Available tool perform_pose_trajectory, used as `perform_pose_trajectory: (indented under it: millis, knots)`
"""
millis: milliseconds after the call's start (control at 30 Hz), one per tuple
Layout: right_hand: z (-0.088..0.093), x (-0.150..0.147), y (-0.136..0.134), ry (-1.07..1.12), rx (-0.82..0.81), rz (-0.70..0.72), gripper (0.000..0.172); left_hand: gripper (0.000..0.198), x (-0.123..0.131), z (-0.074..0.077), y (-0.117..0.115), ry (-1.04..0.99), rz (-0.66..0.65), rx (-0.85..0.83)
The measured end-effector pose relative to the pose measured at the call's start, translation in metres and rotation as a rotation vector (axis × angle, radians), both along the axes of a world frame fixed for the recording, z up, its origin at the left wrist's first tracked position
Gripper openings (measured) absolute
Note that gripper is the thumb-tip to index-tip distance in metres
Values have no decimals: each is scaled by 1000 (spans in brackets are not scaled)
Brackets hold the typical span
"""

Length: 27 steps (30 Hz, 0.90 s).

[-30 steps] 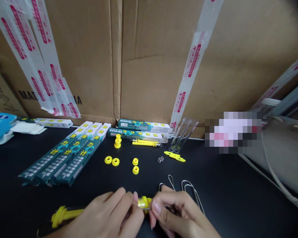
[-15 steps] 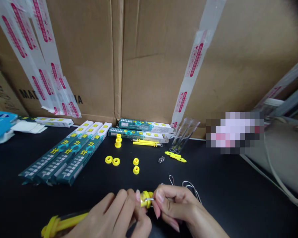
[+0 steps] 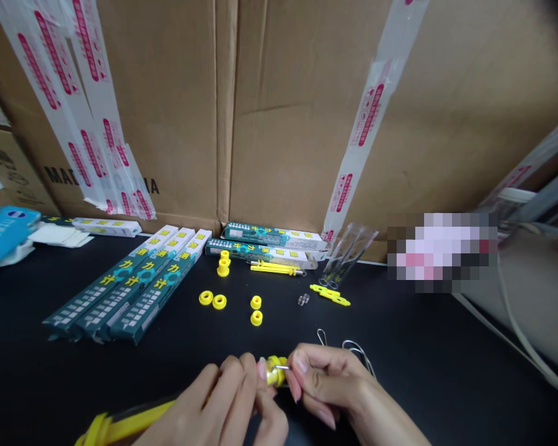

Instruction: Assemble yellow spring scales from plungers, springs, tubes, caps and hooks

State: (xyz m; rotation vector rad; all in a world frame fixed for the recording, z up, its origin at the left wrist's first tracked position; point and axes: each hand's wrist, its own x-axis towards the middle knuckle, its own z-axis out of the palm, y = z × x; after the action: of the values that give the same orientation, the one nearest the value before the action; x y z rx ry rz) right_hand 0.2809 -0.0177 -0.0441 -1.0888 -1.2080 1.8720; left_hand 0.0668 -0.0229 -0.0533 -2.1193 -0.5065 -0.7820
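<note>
At lower centre, the left hand (image 3: 216,396) clasps a yellow plastic tool (image 3: 134,419), while the right hand (image 3: 332,381) pinches a thin metal pin (image 3: 282,367) at its end.

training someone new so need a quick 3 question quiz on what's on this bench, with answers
1. Which hand is nearer the long yellow plastic piece at the bottom of the view?
2. How many green boxes lie side by side to the left of the loose yellow rings?
3. True or false: the small metal coil spring lies to the left of the flat yellow piece.

Key:
1. The left hand
2. Three
3. True
</note>
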Motion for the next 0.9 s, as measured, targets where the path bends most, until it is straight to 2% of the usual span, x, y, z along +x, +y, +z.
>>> perform_pose_trajectory:
  millis: [133, 267, 400, 533, 633, 767, 900]
  knots:
    - [4, 0, 1, -11, -9, 11, 56, 33, -3, 4, -3, 53, 25, -16]
    - [6, -3, 1, 3, -30, 14, 57, 22, -6, 13, -6, 162, 60, -83]
    - [8, -4, 0, 23, -38, 14, 55, 15, -7, 8, -2, 119, 3, -21]
    - [9, -4, 0, 11, -42, -2, 55, 19, -6, -2, 1, 59, -7, 3]
    - [7, -4, 0, -16, -43, -11, 55, 24, -5, -4, -1, 60, 9, 4]
    - [5, -6, -3, -40, -13, -33, 56, 27, -3, 2, -1, 55, -22, 4]
    - [9, -7, -10, -162, 123, -87, 57, 38, 0, 14, 3, 21, -28, -125]
